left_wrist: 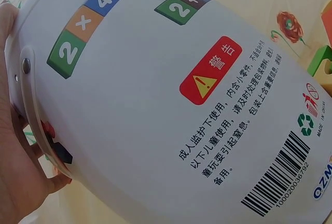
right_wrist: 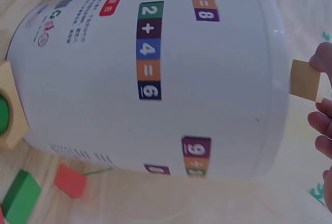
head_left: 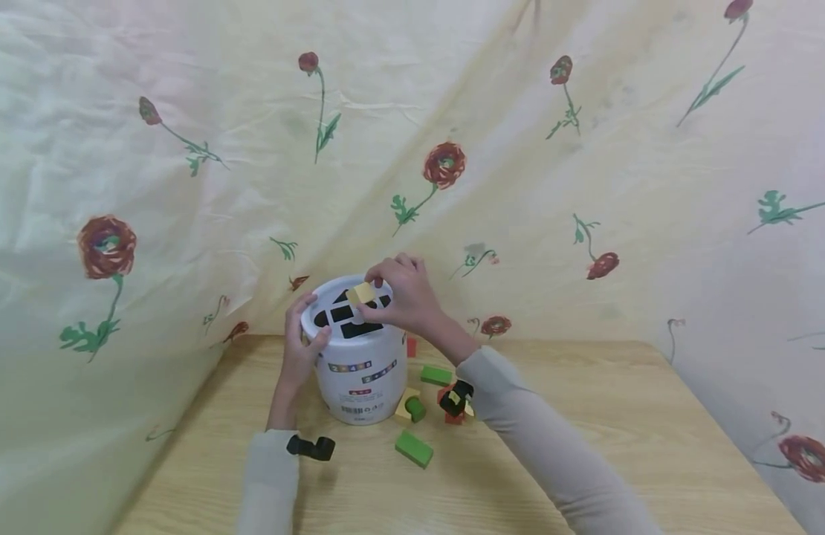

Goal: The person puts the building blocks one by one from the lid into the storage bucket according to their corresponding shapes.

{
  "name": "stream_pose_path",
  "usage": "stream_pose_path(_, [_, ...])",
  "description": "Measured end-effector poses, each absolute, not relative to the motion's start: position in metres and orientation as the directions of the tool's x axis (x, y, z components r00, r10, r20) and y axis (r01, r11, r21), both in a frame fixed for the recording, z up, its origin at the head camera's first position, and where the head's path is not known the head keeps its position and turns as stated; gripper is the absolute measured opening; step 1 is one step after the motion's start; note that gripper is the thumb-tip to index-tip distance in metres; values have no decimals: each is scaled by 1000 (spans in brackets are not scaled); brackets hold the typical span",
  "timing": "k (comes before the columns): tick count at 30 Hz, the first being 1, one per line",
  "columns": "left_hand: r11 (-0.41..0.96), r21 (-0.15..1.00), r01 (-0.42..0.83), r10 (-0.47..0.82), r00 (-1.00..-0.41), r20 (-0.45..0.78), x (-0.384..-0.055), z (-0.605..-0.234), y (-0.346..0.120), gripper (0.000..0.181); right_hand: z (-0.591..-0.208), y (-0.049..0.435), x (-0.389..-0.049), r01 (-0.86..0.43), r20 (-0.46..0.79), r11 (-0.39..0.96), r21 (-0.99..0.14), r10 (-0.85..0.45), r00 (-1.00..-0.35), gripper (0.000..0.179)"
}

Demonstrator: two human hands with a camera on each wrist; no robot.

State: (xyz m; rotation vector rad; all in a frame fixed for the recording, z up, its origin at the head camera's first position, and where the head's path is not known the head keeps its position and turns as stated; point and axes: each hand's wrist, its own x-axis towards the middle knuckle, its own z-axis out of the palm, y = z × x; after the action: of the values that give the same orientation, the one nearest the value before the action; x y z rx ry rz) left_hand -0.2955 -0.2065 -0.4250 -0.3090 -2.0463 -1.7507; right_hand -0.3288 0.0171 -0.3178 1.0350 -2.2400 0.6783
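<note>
A white bucket [head_left: 362, 383] stands upright on the wooden table, its lid [head_left: 327, 306] cut with several dark shaped holes. My left hand [head_left: 299, 353] grips its left side, thumb over the rim and fingers round the wall. In the left wrist view, that hand lies by the bucket's handle strap [left_wrist: 32, 105]. Between thumb and fingertips, my right hand [head_left: 409, 297] pinches a small yellow block [head_left: 364, 293] close over the lid. The block [right_wrist: 305, 80] looks square-faced from the right wrist, just beyond the bucket's rim.
Right of the bucket lie a green block [head_left: 414, 449], another green block [head_left: 436, 374] and a yellow block with a notch [head_left: 403, 411] beside a green cylinder [head_left: 415, 409]. Red blocks [head_left: 455, 417] are partly hidden under my right wrist. Flowered cloth [head_left: 359, 208] hangs behind the table.
</note>
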Motion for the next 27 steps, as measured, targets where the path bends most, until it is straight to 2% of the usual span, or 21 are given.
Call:
stream_pose_path(10, [164, 888, 429, -95, -889, 447, -294, -424, -206, 66, -327, -5, -339, -721, 598, 637, -273, -475, -646, 42])
stream_pose_path(27, [155, 887, 436, -88, -888, 452, -297, -426, -207, 66, -331, -25, -334, -672, 507, 713, -199, -512, -694, 42])
